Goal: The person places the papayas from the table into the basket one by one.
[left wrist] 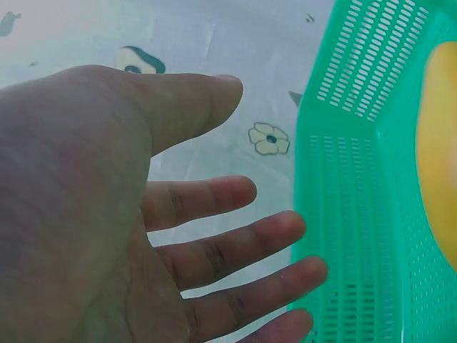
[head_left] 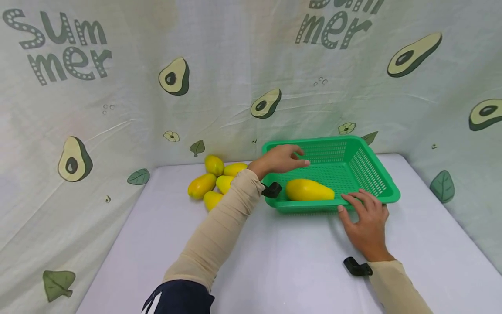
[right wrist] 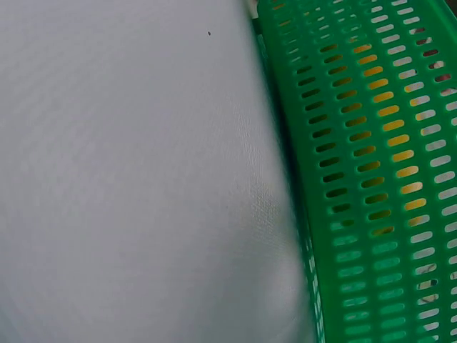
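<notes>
A green plastic basket (head_left: 368,163) with slotted walls stands on the white table, and one large yellow mango (head_left: 310,190) lies inside along its near wall. Over the basket's left end hovers my left hand (head_left: 280,159), empty, with fingers spread and thumb apart, as the left wrist view also shows. My right hand (head_left: 364,222) holds the basket's near rim toward the right corner, fingers bent over the edge and thumb on the outer side. In the right wrist view the hand is out of sight; the basket's slotted wall (right wrist: 357,171) shows yellow through its holes.
Left of the basket several yellow mangoes (head_left: 201,186) lie grouped on the table (head_left: 157,248), partly hidden behind my left forearm. A printed cloth (head_left: 219,52) with avocados hangs close behind the basket and along both sides.
</notes>
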Motion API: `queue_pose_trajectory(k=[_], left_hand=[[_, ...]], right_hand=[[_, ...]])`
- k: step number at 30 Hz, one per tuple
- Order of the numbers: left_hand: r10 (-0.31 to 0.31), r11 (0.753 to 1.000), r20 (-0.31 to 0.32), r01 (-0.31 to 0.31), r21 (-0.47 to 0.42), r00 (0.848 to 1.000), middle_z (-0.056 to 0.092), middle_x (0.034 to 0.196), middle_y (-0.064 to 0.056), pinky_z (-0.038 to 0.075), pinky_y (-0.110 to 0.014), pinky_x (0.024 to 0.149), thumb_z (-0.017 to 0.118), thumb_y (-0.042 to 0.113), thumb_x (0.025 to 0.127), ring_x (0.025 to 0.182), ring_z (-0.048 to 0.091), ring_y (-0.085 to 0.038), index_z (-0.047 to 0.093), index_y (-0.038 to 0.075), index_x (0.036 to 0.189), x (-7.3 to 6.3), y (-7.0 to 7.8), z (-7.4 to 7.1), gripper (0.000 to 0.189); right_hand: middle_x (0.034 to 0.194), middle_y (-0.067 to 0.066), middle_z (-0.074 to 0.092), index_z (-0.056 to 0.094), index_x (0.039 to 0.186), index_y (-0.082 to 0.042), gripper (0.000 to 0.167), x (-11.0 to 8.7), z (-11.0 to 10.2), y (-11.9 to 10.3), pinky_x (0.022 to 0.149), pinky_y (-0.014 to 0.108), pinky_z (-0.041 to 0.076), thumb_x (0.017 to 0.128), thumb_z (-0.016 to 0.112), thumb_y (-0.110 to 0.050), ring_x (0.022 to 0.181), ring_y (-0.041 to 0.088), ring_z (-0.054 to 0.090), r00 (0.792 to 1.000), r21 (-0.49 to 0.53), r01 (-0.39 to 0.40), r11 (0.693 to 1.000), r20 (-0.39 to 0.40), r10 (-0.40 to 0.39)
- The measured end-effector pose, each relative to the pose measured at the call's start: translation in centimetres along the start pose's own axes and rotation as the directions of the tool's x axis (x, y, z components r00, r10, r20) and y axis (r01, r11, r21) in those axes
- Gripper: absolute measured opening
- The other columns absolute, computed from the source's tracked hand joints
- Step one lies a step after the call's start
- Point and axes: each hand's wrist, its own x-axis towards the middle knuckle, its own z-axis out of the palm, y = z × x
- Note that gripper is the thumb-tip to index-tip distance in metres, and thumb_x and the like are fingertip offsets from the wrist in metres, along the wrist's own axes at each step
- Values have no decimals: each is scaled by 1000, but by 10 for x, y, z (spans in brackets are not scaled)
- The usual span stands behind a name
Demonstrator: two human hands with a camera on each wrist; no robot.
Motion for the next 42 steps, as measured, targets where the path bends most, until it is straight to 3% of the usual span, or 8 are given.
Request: queue_pose_trajectory(k=[9, 19, 25, 30, 36, 42], left_hand=[[38, 999, -90, -37, 7, 995, 64, 125, 2, 50, -32, 89, 57, 48, 100, 109, 60, -13, 58, 19, 138, -26, -21, 5, 47], [79, 986, -177, -104, -133, 981, 63, 119, 8, 52, -30, 86, 63, 49, 96, 106, 60, -12, 63, 21, 131, -54, -44, 9, 44], [82, 972, -301, -143, -186, 950, 63, 124, 6, 53, -29, 85, 64, 42, 98, 103, 61, -11, 66, 16, 128, -68, -58, 17, 39], [64, 960, -366, -158, -232, 928, 64, 123, 3, 53, -29, 85, 65, 38, 98, 100, 63, -12, 68, 16, 124, -76, -64, 25, 34], [-9, 930, -445, -156, -332, 895, 67, 115, 5, 52, -33, 88, 63, 38, 99, 101, 62, -12, 68, 15, 122, -93, -79, 36, 33], [-103, 922, -537, -123, -368, 837, 69, 106, 6, 53, -34, 88, 63, 38, 99, 96, 64, -12, 70, 14, 119, -108, -97, 48, 32]], right_hand=[[117, 19, 61, 72, 114, -4, 47, 0, 3, 0, 90, 71, 21, 97, 55, -45, 126, 45, 45, 999, 17, 11, 1000, -36, -11], [115, 18, 63, 73, 112, -5, 48, 3, 3, 0, 90, 71, 21, 96, 56, -47, 124, 45, 46, 997, 34, 18, 999, -77, -16], [115, 17, 63, 73, 112, -6, 46, 3, 6, 1, 91, 71, 21, 94, 57, -45, 125, 45, 46, 996, 45, 16, 999, -84, -12], [115, 18, 64, 74, 112, -6, 47, 3, 6, -1, 91, 72, 20, 94, 57, -46, 125, 44, 46, 996, 48, 12, 999, -84, -8], [115, 20, 62, 72, 112, -3, 49, 1, 5, -2, 90, 72, 21, 96, 55, -46, 124, 47, 46, 999, 24, 12, 1000, -49, -11], [116, 20, 62, 72, 113, -3, 49, 2, 3, -2, 91, 71, 21, 97, 54, -45, 125, 45, 45, 999, 6, 15, 1000, -39, -14]])
